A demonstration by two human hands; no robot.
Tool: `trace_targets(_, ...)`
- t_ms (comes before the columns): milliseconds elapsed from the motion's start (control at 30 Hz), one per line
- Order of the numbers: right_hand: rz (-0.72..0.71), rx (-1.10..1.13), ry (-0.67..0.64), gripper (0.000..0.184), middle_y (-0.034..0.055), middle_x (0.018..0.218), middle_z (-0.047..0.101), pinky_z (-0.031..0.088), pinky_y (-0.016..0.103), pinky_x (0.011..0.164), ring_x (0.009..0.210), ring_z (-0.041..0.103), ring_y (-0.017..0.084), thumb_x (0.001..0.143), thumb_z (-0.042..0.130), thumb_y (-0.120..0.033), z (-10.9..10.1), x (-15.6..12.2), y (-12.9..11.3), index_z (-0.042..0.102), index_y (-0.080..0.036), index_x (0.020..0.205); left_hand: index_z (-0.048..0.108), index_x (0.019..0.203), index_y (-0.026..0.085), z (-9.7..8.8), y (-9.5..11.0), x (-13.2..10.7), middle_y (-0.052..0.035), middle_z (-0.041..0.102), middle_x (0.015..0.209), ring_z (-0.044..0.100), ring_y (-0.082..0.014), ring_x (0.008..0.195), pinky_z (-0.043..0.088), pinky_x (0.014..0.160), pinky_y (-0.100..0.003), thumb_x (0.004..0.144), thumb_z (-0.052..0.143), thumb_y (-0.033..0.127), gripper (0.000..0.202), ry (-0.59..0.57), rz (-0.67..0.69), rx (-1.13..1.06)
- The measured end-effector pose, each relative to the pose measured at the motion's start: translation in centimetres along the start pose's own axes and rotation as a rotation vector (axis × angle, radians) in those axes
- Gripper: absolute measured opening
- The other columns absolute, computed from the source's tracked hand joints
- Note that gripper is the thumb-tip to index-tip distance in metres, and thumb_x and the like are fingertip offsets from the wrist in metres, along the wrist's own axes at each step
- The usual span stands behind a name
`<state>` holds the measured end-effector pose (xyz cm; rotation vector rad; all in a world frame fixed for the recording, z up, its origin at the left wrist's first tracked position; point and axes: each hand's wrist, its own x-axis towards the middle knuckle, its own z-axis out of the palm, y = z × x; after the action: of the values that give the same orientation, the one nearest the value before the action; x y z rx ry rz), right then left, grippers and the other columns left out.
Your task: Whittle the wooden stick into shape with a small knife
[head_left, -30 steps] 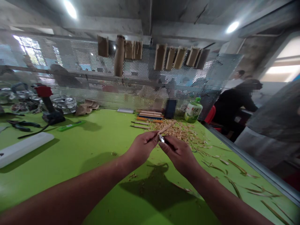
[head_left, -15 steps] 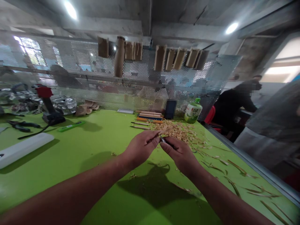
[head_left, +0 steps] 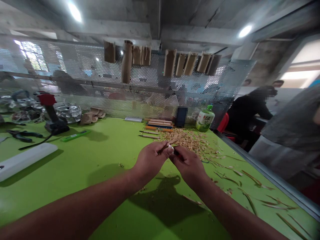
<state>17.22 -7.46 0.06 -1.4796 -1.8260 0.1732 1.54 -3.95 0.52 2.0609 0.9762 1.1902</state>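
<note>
Over green bench (head_left: 50, 173): left hand (head_left: 151, 163) holds wood stick (head_left: 175, 141), right hand (head_left: 187, 163) hides knife (head_left: 177, 152).

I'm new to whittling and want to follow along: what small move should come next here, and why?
Probably one short shaving stroke along the stick, pushing away from the fingers. The left hand grips the stick, the right hand has a small knife right at it, and shavings lie piled beyond.

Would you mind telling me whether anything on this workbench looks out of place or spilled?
Wood shavings are heaped beyond the right hand and strewn across the green bench, with long strips reaching toward its metal edge; they look spilled, not gathered.
</note>
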Motion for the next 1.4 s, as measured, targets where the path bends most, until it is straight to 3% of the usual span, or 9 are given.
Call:
trace_targets(300, -0.018, -0.192, 0.096, 0.031, -0.0014, 0.064, 0.057, 0.026, 0.024, 0.054, 0.057, 0.048, 0.013, 0.09, 0.048, -0.048, 0.1, -0.3, -0.4, 0.056, -0.022, 0.076, 0.066, 0.077, 0.015, 0.5, 0.1, -0.3, 0.0013, 0.053, 0.067, 0.046, -0.0123, 0.066, 0.033, 0.058, -0.023, 0.087, 0.052, 0.043, 0.033, 0.036, -0.087, -0.14)
trace_targets(633, -0.047, -0.288, 0.129, 0.028, -0.0009, 0.063, 0.059, 0.023, 0.024, 0.053, 0.054, 0.047, 0.012, 0.089, 0.05, -0.043, 0.4, -0.3, -0.4, 0.056, -0.022, 0.073, 0.062, 0.07, 0.015, 0.5, 0.4, -0.5, 0.0024, 0.048, 0.062, 0.038, -0.0108, 0.06, 0.028, 0.055, -0.023, 0.085, 0.052, 0.044, 0.035, 0.041, -0.186, -0.183)
trace_targets(933, -0.019, -0.341, 0.044, 0.028, 0.0035, 0.082, 0.066, 0.025, 0.025, 0.055, 0.067, 0.056, 0.016, 0.091, 0.047, -0.044, 0.7, 0.3, 0.3, 0.065, -0.023, 0.089, 0.057, 0.071, 0.015, 0.2, 0.6, -0.2, 0.0038, 0.042, 0.062, 0.034, -0.0096, 0.058, 0.026, 0.054, -0.022, 0.089, 0.047, 0.033, 0.027, -0.071, -0.335, -0.235)
trace_targets(1133, 0.032, -0.322, 0.005, 0.03, 0.0036, 0.084, 0.067, 0.026, 0.025, 0.055, 0.069, 0.057, 0.017, 0.09, 0.047, -0.046, 0.6, 0.6, 0.6, 0.066, -0.024, 0.089, 0.051, 0.076, 0.019, -0.2, 1.0, -0.3, 0.0059, 0.039, 0.057, 0.034, -0.0091, 0.048, 0.032, 0.047, -0.021, 0.09, 0.043, 0.03, 0.02, -0.226, -0.519, -0.376)
trace_targets(1400, 0.126, -0.116, 0.099, 0.035, 0.0028, 0.075, 0.063, 0.034, 0.027, 0.059, 0.067, 0.054, 0.017, 0.087, 0.048, -0.052, -0.2, 1.9, 2.6, 0.063, -0.021, 0.084, 0.044, 0.068, 0.019, -0.6, 0.1, 0.4, 0.0061, 0.041, 0.05, 0.036, -0.007, 0.041, 0.035, 0.044, -0.02, 0.087, 0.047, 0.027, 0.022, -0.283, -0.55, -0.516)
